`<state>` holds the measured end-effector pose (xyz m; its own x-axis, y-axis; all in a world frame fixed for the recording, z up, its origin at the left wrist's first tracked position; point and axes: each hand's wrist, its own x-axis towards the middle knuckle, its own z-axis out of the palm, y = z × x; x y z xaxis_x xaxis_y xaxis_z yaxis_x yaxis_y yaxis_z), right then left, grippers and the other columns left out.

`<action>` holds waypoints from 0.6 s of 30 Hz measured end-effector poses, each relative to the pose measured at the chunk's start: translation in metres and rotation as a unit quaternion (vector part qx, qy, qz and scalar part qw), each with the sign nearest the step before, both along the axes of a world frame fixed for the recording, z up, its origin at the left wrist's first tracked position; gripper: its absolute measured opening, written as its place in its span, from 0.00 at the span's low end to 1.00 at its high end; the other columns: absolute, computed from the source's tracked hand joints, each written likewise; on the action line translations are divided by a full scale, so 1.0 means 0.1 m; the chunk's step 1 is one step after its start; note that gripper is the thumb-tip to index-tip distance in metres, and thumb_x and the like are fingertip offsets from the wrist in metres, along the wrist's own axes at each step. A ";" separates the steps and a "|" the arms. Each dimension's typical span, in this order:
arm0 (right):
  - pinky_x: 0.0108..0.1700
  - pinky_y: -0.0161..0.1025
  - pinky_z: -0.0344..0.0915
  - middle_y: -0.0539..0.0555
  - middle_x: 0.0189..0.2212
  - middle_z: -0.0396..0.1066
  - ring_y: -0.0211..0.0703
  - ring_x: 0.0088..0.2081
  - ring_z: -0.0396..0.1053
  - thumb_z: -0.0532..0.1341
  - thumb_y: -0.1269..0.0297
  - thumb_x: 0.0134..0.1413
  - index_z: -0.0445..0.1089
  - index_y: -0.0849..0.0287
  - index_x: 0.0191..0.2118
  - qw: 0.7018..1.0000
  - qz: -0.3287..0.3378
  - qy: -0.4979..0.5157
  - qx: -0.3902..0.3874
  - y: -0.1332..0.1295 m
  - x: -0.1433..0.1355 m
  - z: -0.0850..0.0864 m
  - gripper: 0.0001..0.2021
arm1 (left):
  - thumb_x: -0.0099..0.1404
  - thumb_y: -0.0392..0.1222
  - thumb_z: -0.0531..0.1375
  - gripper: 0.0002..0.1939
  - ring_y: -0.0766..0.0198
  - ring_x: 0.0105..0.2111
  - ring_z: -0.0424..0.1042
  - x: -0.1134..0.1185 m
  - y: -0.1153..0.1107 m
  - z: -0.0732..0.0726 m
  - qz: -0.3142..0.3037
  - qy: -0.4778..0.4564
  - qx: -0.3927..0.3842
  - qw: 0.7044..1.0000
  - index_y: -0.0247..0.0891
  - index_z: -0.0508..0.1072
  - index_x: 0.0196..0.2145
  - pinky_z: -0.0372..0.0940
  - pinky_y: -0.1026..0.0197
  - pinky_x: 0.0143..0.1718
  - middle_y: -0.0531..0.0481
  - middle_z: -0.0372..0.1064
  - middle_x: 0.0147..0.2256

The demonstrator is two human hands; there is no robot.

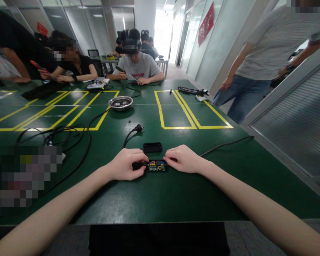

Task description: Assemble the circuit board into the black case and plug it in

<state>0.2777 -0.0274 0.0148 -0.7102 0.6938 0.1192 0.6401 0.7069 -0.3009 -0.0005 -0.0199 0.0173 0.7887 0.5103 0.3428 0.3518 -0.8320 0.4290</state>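
Observation:
A small black case with a circuit board in it lies on the green table between my hands; copper-coloured coils show on the board. My left hand is closed around the black cable end at the case's left side. At the right end of the case, my right hand has its fingers pinched together on something I cannot make out. Just behind the case sits a separate black cover. A black power plug on its cord lies behind my left hand.
A metal bowl with small metal parts stands farther back. Loose black cables lie at left, a thin cord at right. A black tool rests near the far edge. People sit across the table; another stands at right.

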 end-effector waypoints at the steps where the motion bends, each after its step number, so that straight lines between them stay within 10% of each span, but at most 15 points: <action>1: 0.30 0.35 0.50 0.51 0.22 0.68 0.36 0.24 0.61 0.55 0.67 0.67 0.63 0.58 0.23 1.000 -0.003 -0.001 0.003 0.00 0.00 0.00 0.17 | 0.65 0.37 0.58 0.08 0.64 0.31 0.73 0.00 0.00 0.00 -0.004 0.001 -0.006 1.000 0.37 0.77 0.38 0.66 0.64 0.33 0.49 0.75 0.32; 18: 0.30 0.37 0.48 0.52 0.23 0.72 0.37 0.24 0.66 0.56 0.66 0.70 0.68 0.59 0.26 0.996 -0.052 -0.056 0.040 -0.02 -0.11 -0.03 0.18 | 0.65 0.43 0.64 0.09 0.66 0.27 0.67 0.04 -0.01 -0.07 0.005 0.045 0.017 0.999 0.38 0.69 0.30 0.56 0.65 0.27 0.53 0.67 0.29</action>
